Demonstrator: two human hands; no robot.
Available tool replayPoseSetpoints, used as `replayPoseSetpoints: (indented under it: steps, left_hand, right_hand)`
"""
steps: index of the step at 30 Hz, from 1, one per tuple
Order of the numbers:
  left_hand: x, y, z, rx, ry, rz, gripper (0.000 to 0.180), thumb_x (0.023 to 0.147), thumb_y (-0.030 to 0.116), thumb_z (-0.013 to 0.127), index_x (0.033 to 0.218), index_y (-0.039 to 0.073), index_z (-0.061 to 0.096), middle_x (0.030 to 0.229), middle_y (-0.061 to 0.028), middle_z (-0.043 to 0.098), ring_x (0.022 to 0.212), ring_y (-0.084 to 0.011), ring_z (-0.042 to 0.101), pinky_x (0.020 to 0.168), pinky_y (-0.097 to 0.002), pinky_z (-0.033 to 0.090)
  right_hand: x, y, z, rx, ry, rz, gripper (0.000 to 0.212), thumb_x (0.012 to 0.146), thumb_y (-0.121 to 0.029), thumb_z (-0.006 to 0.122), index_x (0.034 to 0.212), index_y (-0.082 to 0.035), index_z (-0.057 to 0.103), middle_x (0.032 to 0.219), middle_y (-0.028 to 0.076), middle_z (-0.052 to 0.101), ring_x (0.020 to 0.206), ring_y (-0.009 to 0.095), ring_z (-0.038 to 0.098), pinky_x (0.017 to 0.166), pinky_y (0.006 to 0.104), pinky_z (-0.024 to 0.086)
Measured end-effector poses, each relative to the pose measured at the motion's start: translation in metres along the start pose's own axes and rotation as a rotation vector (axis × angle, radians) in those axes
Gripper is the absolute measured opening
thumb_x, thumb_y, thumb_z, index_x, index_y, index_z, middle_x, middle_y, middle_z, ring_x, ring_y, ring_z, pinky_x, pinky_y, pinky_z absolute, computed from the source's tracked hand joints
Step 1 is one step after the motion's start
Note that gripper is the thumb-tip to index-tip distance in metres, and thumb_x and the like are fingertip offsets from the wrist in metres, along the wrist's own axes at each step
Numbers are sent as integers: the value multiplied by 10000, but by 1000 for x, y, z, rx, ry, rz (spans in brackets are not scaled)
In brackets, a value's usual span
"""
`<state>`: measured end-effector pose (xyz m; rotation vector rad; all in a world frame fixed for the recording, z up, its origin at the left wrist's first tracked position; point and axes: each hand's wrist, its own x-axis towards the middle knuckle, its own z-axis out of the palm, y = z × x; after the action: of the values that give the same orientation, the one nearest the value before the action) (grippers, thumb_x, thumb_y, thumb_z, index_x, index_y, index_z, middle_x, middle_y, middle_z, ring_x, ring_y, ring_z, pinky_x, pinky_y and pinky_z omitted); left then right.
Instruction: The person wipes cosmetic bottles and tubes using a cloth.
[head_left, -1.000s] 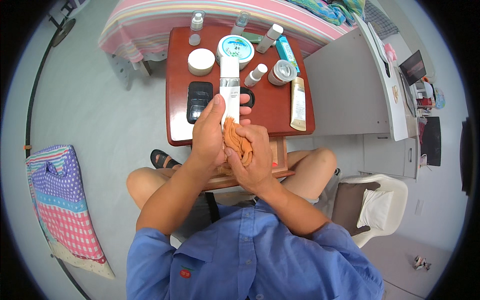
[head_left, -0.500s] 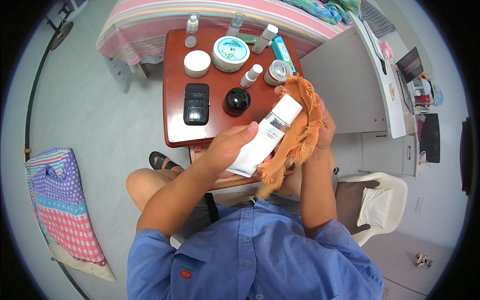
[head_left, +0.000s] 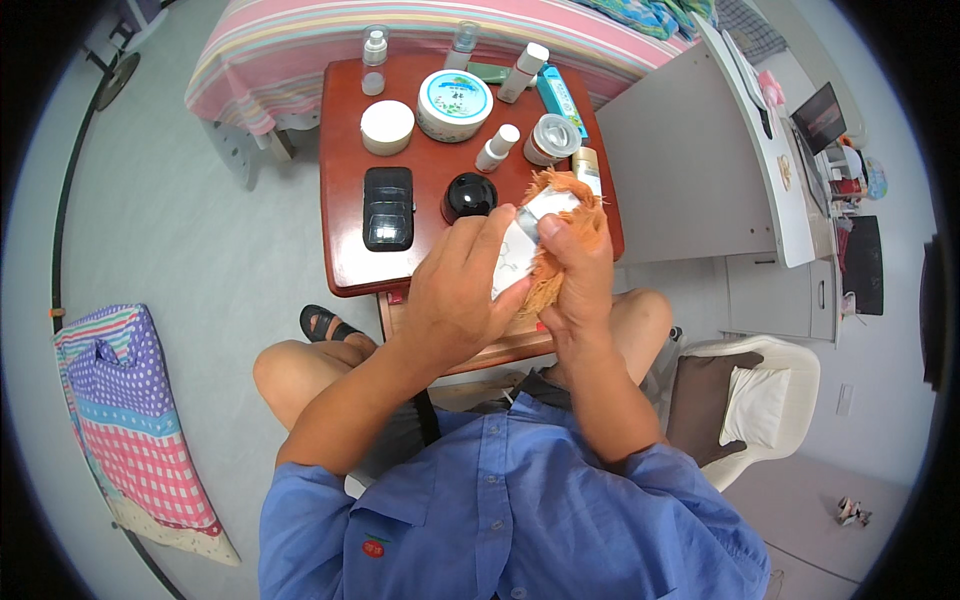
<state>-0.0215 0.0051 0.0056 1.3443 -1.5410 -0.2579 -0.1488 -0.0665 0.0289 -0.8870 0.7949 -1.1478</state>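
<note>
My left hand (head_left: 455, 285) is wrapped round a white bottle (head_left: 515, 258) with a silver neck, tilted over the table's near edge. From the other side my right hand (head_left: 582, 272) presses a frayed orange cloth (head_left: 543, 290) against the bottle, its thumb near the neck. Cloth and fingers cover part of the cap and body. Just beyond my left hand stands a round black jar (head_left: 469, 197), and left of that lies a black case (head_left: 389, 209) with a clear lid. Past the cloth is a small tan-capped bottle (head_left: 586, 165).
The red-brown table (head_left: 345, 265) also bears a white jar (head_left: 387, 128), a large tub (head_left: 454, 105), a clear-lidded jar (head_left: 552, 139), a small white bottle (head_left: 497, 148), a blue box (head_left: 562, 100) and several bottles. A striped bed (head_left: 290, 60) lies beyond. A white chair (head_left: 795, 400) stands right.
My right hand has swung in with the cloth, now round the bottle's far side and cap. The left hand has turned over the bottle's front. The tan-capped bottle has come into sight.
</note>
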Motion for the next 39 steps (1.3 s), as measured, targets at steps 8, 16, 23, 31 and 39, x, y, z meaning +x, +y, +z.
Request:
replayPoseSetpoints:
  steps: [8,16,23,31,39]
  left_hand:
    - [-3,-17,8,-871,-400,-465,458,982,198,638,1360,-18,496,1145,-126,689,1047,-174,662,889,-360,522]
    - [-4,-9,16,-563,-192,-439,459,1028,78,466,1480,8,422,1296,-155,626,1141,-236,629,996,-363,482]
    - [-9,-23,22,-1036,-86,-531,595,1124,437,278,1420,-28,500,1249,-114,628,1158,-163,574,1018,-325,443]
    - [-7,-16,22,-1079,-90,-594,556,1131,404,287,1326,-38,562,1140,-70,639,1044,-130,581,951,-291,460]
    - [-7,-38,3,-1025,-231,-632,570,1117,449,326,1288,-25,592,1116,-92,669,964,-135,639,851,-289,521]
  right_hand:
    - [14,-21,-15,85,-177,-44,524,861,-36,698,1344,6,501,1152,116,634,984,179,665,876,307,569]
    - [-21,26,-12,-602,-113,-255,598,918,-237,774,1370,2,464,1240,134,609,1134,170,599,987,304,490]
    - [-17,1,0,-584,-53,-316,599,931,-282,764,1357,-6,445,1219,119,613,1103,162,603,958,306,506]
    - [-3,5,0,-932,-55,-619,446,861,-52,652,1270,8,488,1155,166,578,1047,253,606,940,358,492]
    - [-6,-3,-25,-896,-145,-496,458,813,-13,688,1249,-31,548,1128,117,630,1035,223,638,910,349,531]
